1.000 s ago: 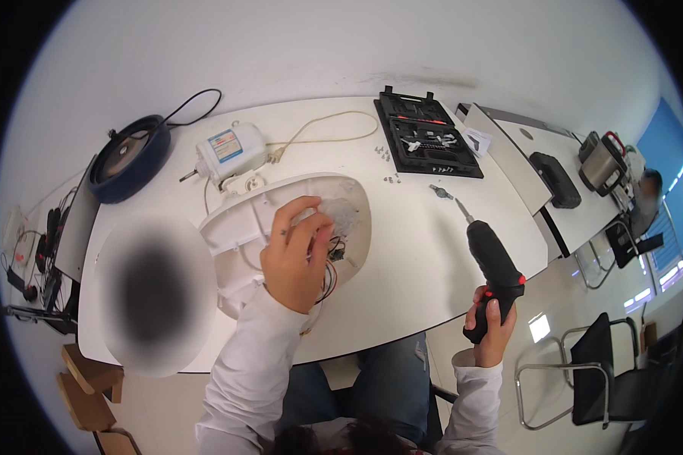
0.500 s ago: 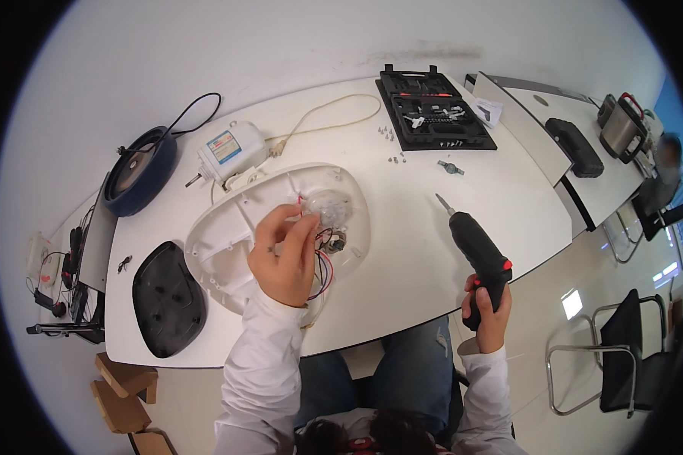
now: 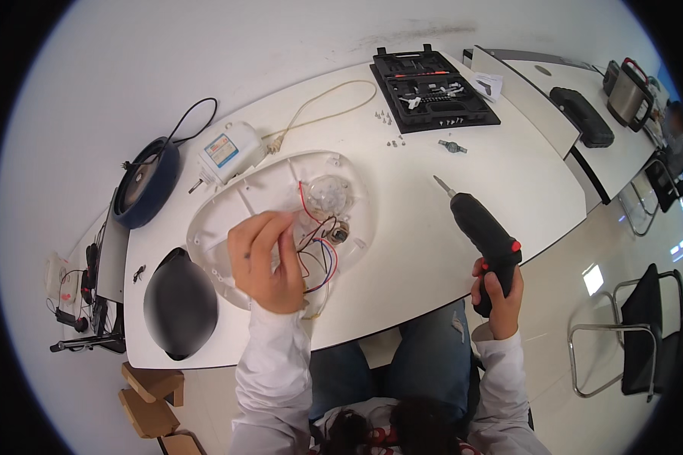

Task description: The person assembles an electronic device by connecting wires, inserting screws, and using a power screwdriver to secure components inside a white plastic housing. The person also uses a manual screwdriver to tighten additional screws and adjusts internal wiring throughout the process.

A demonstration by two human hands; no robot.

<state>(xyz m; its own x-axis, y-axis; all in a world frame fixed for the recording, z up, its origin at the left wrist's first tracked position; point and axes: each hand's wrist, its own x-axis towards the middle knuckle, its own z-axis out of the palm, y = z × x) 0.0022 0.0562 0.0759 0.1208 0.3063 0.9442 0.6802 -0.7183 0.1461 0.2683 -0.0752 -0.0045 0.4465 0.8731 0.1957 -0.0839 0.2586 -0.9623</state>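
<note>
My right hand (image 3: 497, 297) grips a black cordless screwdriver (image 3: 482, 235) with red accents, its bit pointing away over the table. My left hand (image 3: 269, 262) is over the open white plastic housing (image 3: 235, 186), thumb and fingertips pinched together; whatever they hold is too small or blurred to make out. Inside the housing, beyond the fingertips, sit a clear round dome part (image 3: 328, 195) and a small metal-and-black part (image 3: 339, 232). Red, black and blue wires (image 3: 328, 265) loop out beside my left hand.
A white motor (image 3: 231, 152) with a corded plug stands behind the housing. To the left are a blue round base (image 3: 146, 186) and a black cover (image 3: 180, 303). Farther right lie a toolkit case (image 3: 440, 114), loose screws (image 3: 384, 118) and a watch (image 3: 452, 146).
My left hand has drawn back and left from the dome, uncovering more of the wires. The right hand keeps hold of the screwdriver. The whole view has shifted slightly.
</note>
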